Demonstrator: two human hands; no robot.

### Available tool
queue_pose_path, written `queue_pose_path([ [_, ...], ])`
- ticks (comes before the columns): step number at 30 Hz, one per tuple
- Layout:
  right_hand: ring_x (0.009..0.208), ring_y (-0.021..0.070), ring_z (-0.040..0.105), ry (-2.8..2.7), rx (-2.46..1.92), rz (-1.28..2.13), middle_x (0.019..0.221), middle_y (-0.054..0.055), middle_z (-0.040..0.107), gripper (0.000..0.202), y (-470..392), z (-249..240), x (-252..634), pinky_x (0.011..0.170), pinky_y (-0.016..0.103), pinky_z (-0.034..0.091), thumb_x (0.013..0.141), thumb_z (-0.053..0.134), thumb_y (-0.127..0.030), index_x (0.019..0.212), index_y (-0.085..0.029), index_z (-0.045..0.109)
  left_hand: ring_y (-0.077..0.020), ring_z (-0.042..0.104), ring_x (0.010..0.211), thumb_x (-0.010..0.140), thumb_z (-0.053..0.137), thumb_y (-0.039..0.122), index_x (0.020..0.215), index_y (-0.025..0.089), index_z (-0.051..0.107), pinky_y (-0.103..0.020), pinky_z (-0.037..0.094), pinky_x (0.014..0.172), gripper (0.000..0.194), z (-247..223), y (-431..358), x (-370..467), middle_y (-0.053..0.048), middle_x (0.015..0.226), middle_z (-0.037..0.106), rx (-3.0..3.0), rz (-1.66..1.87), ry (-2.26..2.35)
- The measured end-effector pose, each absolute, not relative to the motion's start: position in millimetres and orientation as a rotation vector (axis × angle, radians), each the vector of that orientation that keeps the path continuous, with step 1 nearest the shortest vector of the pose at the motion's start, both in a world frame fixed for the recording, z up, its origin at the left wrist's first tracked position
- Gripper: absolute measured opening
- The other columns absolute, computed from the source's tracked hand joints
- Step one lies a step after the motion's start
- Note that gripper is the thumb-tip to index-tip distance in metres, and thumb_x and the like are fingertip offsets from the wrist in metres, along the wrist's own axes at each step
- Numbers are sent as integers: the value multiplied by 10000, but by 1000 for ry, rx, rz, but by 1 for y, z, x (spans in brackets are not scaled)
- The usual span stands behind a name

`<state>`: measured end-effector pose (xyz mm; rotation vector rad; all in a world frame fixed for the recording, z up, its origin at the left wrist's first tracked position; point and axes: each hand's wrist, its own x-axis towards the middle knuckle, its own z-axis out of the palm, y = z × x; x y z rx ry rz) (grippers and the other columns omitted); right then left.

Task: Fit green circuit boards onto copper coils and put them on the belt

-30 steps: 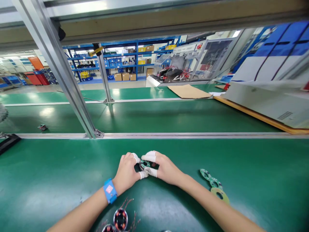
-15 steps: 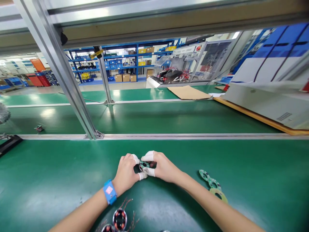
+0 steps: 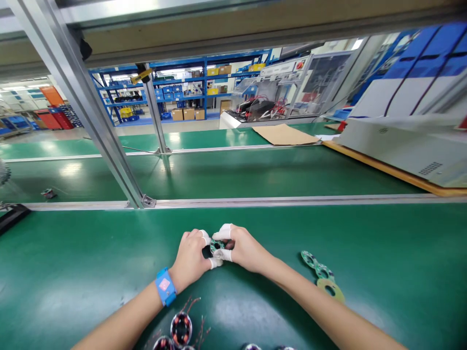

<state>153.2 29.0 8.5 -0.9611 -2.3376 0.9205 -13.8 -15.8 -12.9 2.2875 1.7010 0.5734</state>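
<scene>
A small ring-shaped green circuit board (image 3: 216, 246) sits between my two hands above the green bench. My left hand (image 3: 192, 255), with white finger cots on thumb and forefinger and a blue wrist strap (image 3: 166, 287), is closed on the left side of the piece. From the right, my right hand (image 3: 248, 248) pinches the board between a thumb and finger in white cots. What lies under the board is mostly hidden by my fingers. Nearer to me stand round motor stators (image 3: 181, 329) with copper windings and loose wire ends.
Joined ring-shaped boards (image 3: 317, 266) and a yellowish ring (image 3: 330, 290) lie right of my right forearm. An aluminium post (image 3: 105, 141) rises at the left from a metal rail (image 3: 255, 201). Beyond are a cardboard sheet (image 3: 285, 134) and a grey metal housing (image 3: 404, 150).
The camera view has shifted slightly, so more round parts show at the bottom edge. Both hands keep their hold on the board, with barely any movement.
</scene>
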Motion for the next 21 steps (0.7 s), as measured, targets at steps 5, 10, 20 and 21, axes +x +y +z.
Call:
queue_pose_path([
  [5,605,128,456,-2400,-988,852,673,-12,491,96,28,13,152,536,217,358,662,737,-145,741,-157,685,-206,530,826,745,623,469,740,182,594,-320,322,695,288,-11,-15,-14,-35,816,610,2306,541,1709],
  [10,630,138,473,-2361,-983,858,684,-9,509,129,28,9,151,552,222,369,649,731,-134,766,-168,687,-212,530,835,741,631,485,764,181,609,-327,326,699,306,-11,-16,-14,-33,828,616,2303,539,1706],
  [20,838,212,533,-2134,-863,1330,962,91,562,460,34,-6,169,640,284,483,679,678,-320,1096,-137,609,-229,537,873,704,701,453,846,176,629,-361,386,754,320,-12,-17,-12,-45,882,617,2261,593,1664],
  [21,856,217,535,-2128,-854,1379,989,98,556,471,35,-7,171,649,289,489,678,669,-323,1106,-138,602,-235,537,879,696,709,449,853,174,631,-371,396,763,325,-11,-18,-13,-49,888,616,2262,588,1663],
])
